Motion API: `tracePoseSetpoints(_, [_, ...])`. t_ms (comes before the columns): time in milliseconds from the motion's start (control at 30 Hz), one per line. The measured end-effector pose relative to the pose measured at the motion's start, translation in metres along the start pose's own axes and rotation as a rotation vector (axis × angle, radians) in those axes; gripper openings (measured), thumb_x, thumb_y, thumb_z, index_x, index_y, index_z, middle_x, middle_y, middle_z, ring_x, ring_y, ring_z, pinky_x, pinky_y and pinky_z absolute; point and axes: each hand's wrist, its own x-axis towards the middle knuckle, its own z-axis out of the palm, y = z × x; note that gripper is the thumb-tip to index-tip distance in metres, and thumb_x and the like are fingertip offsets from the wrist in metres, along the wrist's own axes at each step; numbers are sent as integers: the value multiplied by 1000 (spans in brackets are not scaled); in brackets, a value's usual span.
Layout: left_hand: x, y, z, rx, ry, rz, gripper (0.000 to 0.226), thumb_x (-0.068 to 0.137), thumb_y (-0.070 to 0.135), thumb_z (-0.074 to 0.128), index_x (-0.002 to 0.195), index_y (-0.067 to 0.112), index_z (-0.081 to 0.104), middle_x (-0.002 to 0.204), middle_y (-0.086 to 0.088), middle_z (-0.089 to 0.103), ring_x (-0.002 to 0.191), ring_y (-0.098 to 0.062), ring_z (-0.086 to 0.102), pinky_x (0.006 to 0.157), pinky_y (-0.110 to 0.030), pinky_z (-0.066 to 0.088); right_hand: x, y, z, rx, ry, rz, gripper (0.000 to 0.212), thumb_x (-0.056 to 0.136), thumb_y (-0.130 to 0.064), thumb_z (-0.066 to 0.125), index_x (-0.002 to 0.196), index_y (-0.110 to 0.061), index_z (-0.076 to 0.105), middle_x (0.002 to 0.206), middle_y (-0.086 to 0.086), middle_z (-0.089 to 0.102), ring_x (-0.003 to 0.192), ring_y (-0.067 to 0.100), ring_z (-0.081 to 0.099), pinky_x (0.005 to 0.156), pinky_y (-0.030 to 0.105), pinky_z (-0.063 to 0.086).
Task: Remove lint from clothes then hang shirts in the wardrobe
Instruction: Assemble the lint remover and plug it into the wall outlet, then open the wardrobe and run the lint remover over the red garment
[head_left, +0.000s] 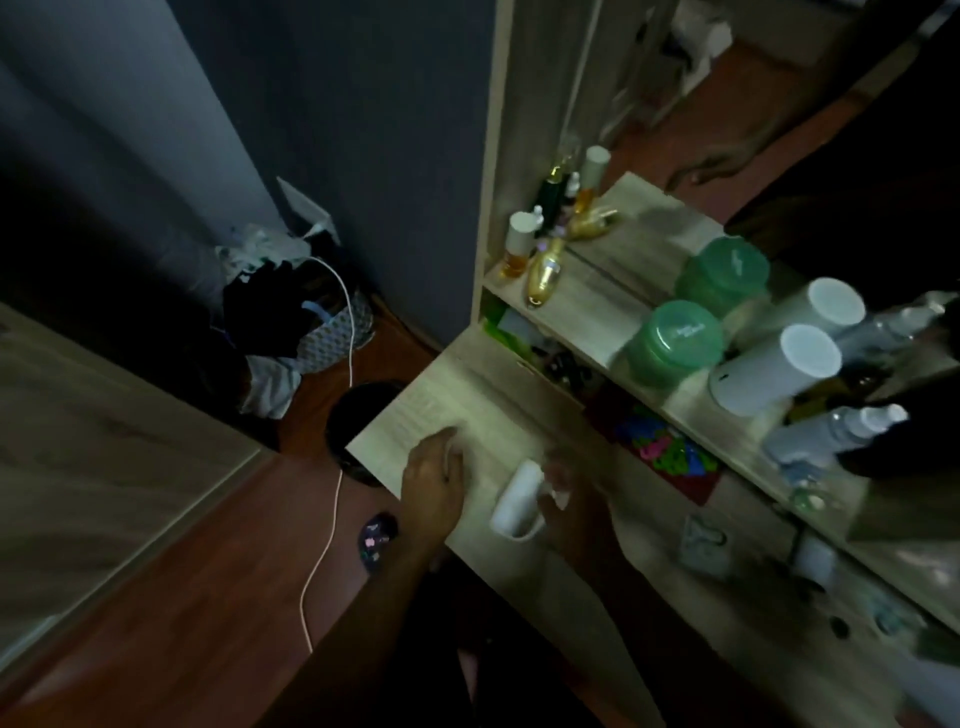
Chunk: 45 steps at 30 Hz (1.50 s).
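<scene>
— Fetching the lint roller (517, 501) near the worktop's (467, 384) front edge? Right hand (563, 512) looks blurred; grip unclear.
— Left hand (434, 475) rests flat, empty. Clothes (275, 312) lie heaped on the floor; next, carry it over.

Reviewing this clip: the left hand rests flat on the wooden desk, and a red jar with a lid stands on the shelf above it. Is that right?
Not quite. The head view shows the jar is green, not red. The rest holds: the left hand rests on the wooden desk, and the lidded jar stands on the shelf above it.
</scene>
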Motion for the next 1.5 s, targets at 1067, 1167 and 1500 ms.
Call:
tracePoseSetpoints(1067, [7,71,-248,153,380,-26,40,92,26,64,127,10,54,117,-13,68,109,-27,64,90,-34,49,-16,-221,28,295,-183,-427,11,85,-21,64,90,-13,59,78,12,64,69,23,62,62,33,47])
tracePoseSetpoints(1167, [17,59,-312,172,509,-33,28,90,29,65,112,11,59,99,-9,71,93,-25,67,82,-34,53,-7,-272,64,279,-318,-446,5,84,-21,64,83,-17,60,64,4,58,58,18,54,60,33,41])
tracePoseSetpoints(1500, [70,-78,-467,333,521,-368,24,92,33,57,96,10,62,98,-16,70,97,-36,66,73,-35,48,3,-425,198,434,-460,-532,30,90,-25,63,66,-14,49,58,6,48,48,15,43,46,25,34])
